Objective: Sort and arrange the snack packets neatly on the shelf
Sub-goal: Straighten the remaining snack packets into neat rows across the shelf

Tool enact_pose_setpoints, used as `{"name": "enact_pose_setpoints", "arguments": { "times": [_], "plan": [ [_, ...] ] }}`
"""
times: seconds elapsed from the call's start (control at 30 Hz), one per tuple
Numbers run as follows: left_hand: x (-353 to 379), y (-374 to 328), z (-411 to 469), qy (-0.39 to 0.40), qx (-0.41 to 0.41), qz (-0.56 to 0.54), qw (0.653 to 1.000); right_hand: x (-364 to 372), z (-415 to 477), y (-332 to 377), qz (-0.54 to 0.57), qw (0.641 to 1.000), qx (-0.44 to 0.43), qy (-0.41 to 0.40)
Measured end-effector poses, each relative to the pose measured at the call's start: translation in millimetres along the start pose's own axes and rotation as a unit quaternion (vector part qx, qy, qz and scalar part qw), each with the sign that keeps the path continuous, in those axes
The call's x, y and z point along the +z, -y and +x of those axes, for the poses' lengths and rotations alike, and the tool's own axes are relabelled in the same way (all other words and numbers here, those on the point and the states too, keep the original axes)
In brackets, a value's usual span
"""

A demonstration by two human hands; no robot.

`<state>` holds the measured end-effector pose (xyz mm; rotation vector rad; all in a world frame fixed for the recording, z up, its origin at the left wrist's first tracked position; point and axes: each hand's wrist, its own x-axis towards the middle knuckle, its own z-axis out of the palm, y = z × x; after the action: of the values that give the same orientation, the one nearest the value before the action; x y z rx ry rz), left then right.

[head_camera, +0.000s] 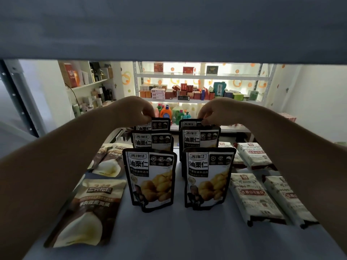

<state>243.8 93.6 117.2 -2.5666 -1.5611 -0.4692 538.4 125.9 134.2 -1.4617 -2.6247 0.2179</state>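
Reaching to the back of the shelf (169, 237), the left hand (135, 109) pinches the top edge of the rear left chestnut packet (159, 124), fingers curled over it. The right hand (216, 111) pinches the top of the rear right chestnut packet (189, 123) the same way. Nearer the person than each hand, two more black chestnut packets stand upright in a row: the left row (150, 179) and the right row (208, 177). Beside the left forearm, brown-and-cream packets (88, 209) lie flat. Beside the right forearm, white packets (253, 196) with red labels lie flat. Above both hands hangs the upper shelf board (169, 30).
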Motion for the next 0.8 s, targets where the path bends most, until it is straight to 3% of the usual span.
{"name": "enact_pose_setpoints", "arguments": {
  "times": [0.33,0.53,0.63,0.73,0.8],
  "plan": [
    [0,-1,-12,-0.008,-0.034,-0.046,0.998,3,-7,1,0.012,0.999,-0.014,-0.029],
    [-14,-19,-43,-0.133,-0.047,-0.053,0.989,15,-48,5,0.020,0.968,-0.107,-0.227],
    [-19,-40,-66,-0.125,-0.046,-0.080,0.988,20,-75,16,0.088,0.971,-0.131,-0.182],
    [-22,-62,-89,-0.045,-0.017,-0.120,0.992,24,-100,25,0.126,0.981,-0.128,-0.068],
    [-21,-74,-102,0.012,-0.008,-0.120,0.993,30,-109,27,0.121,0.984,-0.123,-0.032]
  ]
}}
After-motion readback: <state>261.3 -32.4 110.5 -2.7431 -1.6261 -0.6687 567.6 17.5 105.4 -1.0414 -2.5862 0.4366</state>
